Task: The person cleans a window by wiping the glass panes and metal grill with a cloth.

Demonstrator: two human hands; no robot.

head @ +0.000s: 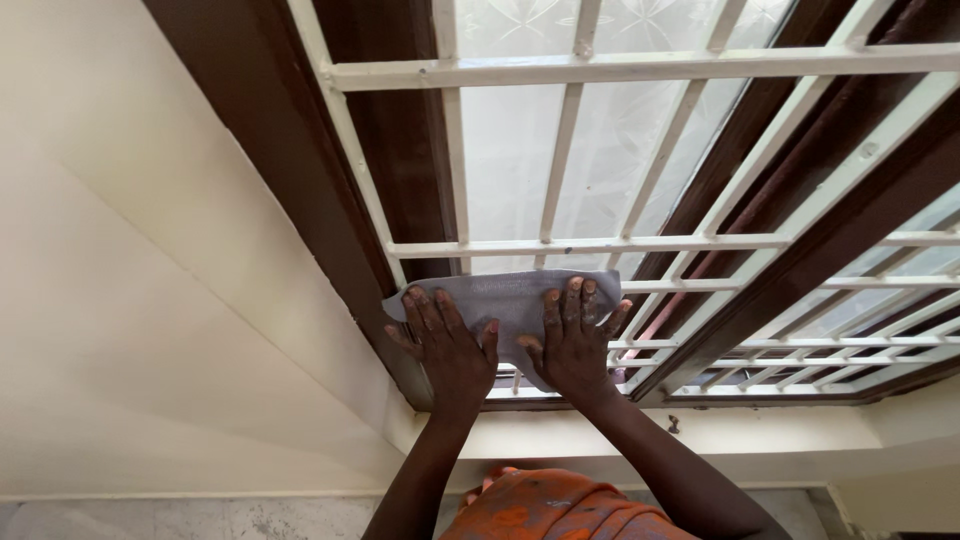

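Orange garment [560, 510] below, grey cloth [505, 300] under both hands' spread fingers [572, 300], white grille [620, 240]

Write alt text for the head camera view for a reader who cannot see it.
Both hands, left hand and right hand, press a flat grey cloth against the white metal window grille, near its lower left corner. Behind the bars are frosted patterned glass panes in a dark brown wooden frame, with a cream wall at left.
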